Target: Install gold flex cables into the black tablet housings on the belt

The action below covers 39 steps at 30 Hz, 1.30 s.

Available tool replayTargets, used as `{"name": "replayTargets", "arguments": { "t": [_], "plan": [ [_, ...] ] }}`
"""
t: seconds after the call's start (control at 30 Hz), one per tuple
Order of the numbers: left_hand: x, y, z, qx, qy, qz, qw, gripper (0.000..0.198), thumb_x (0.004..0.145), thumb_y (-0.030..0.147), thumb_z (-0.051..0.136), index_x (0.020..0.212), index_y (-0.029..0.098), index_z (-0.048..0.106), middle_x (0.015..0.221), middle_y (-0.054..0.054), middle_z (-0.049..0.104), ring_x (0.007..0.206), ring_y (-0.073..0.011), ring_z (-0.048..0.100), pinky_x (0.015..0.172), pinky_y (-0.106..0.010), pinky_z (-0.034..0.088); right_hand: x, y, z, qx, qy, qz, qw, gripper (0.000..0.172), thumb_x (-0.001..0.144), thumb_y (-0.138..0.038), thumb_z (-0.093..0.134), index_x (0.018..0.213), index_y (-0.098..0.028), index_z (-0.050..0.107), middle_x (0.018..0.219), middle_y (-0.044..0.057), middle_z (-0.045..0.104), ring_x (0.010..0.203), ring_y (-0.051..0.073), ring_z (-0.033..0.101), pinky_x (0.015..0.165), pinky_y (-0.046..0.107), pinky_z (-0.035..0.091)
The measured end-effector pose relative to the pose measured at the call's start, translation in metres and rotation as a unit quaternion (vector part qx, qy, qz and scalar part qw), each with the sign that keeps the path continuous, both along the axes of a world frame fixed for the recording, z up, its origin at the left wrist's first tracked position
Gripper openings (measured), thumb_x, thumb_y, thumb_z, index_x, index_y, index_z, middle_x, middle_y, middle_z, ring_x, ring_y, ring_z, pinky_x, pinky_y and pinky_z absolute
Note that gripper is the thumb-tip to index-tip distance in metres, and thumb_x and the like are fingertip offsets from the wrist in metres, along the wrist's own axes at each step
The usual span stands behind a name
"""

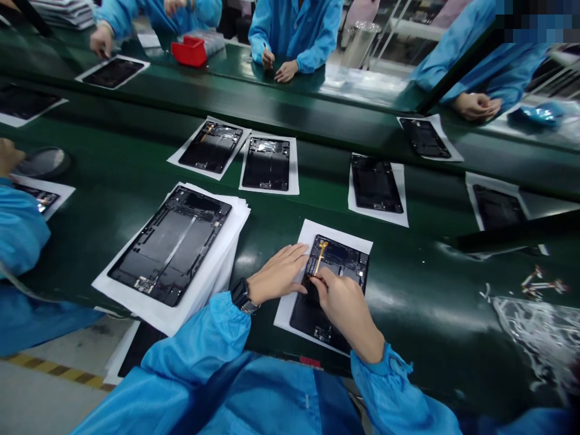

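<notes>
A black tablet housing (pixel 306 313) lies on white sheets of paper (pixel 290 302) in front of me, its inner side facing up. An orange flex cable (pixel 321 257) runs along its upper left part. My right hand (pixel 347 305) reaches over the housing, thumb and forefinger pinched at the cable's lower end. The fingertips hide that end. My left hand (pixel 278 275) rests at the housing's left edge with its fingers stretched out, holding nothing. To the left, a larger tablet housing (pixel 181 248) lies on a stack of paper (pixel 217 272).
More housings on paper (pixel 267 163) lie across the green bench (pixel 149 160). At right is a plastic bag of white strips (pixel 539 332), with small flex parts (pixel 539 283) beside it. A red bin (pixel 188 51) stands across the bench, where co-workers in blue sit. Another co-worker's sleeve (pixel 20 229) is at left.
</notes>
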<state>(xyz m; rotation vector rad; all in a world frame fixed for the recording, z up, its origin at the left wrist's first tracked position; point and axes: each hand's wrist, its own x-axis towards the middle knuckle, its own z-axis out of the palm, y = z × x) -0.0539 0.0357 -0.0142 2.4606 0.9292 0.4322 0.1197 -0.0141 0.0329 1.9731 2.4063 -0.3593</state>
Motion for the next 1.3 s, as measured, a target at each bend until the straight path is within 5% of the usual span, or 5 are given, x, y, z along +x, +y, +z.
{"name": "replayTargets", "arguments": {
  "t": [0.4, 0.67, 0.83, 1.0, 1.3],
  "plan": [
    [0.009, 0.02, 0.025, 0.031, 0.087, 0.014, 0.996, 0.056, 0.078, 0.037, 0.078, 0.122, 0.013, 0.052, 0.139, -0.018, 0.051, 0.134, -0.0327, 0.044, 0.107, -0.045, 0.041, 0.005, -0.008, -0.017, 0.053, 0.17, -0.025, 0.984, 0.02, 0.098, -0.025, 0.046, 0.096, -0.02, 0.065, 0.083, 0.006, 0.074, 0.074, 0.021, 0.072, 0.061, 0.026, 0.045],
    [0.106, 0.109, 0.042, 0.025, 0.202, 0.001, 0.979, 0.02, 0.082, 0.029, 0.071, 0.095, 0.014, 0.066, 0.099, -0.011, 0.068, 0.099, -0.0272, 0.063, 0.085, -0.037, 0.051, 0.094, 0.007, -0.035, 0.201, 0.484, -0.275, 0.806, 0.033, 0.084, -0.047, 0.066, 0.096, -0.016, 0.067, 0.091, 0.012, 0.074, 0.086, 0.027, 0.072, 0.083, 0.039, 0.056],
    [0.11, 0.118, 0.034, 0.024, 0.247, -0.069, 0.966, 0.01, 0.083, 0.024, 0.068, 0.084, 0.015, 0.066, 0.099, -0.01, 0.068, 0.097, -0.025, 0.065, 0.08, -0.031, 0.05, 0.127, 0.005, -0.052, 0.231, 0.499, -0.352, 0.758, 0.039, 0.08, -0.052, 0.068, 0.095, -0.016, 0.067, 0.087, 0.013, 0.074, 0.084, 0.029, 0.072, 0.083, 0.041, 0.057],
    [0.107, 0.123, 0.03, 0.027, 0.27, -0.112, 0.956, 0.005, 0.085, 0.018, 0.063, 0.09, 0.017, 0.063, 0.098, -0.006, 0.069, 0.097, -0.0215, 0.065, 0.084, -0.027, 0.049, 0.129, 0.003, -0.06, 0.253, 0.476, -0.346, 0.768, 0.037, 0.084, -0.051, 0.064, 0.095, -0.016, 0.069, 0.09, 0.012, 0.075, 0.082, 0.025, 0.072, 0.079, 0.035, 0.057],
    [0.087, 0.299, 0.082, 0.067, 0.309, 0.066, 0.946, 0.025, 0.096, 0.028, 0.057, 0.117, 0.015, 0.059, 0.112, -0.009, 0.063, 0.099, -0.0202, 0.063, 0.087, -0.039, 0.053, 0.13, 0.008, -0.063, 0.285, 0.422, -0.332, 0.794, 0.032, 0.089, -0.047, 0.055, 0.096, -0.02, 0.07, 0.091, 0.008, 0.076, 0.082, 0.023, 0.073, 0.074, 0.028, 0.057]
  ]
}}
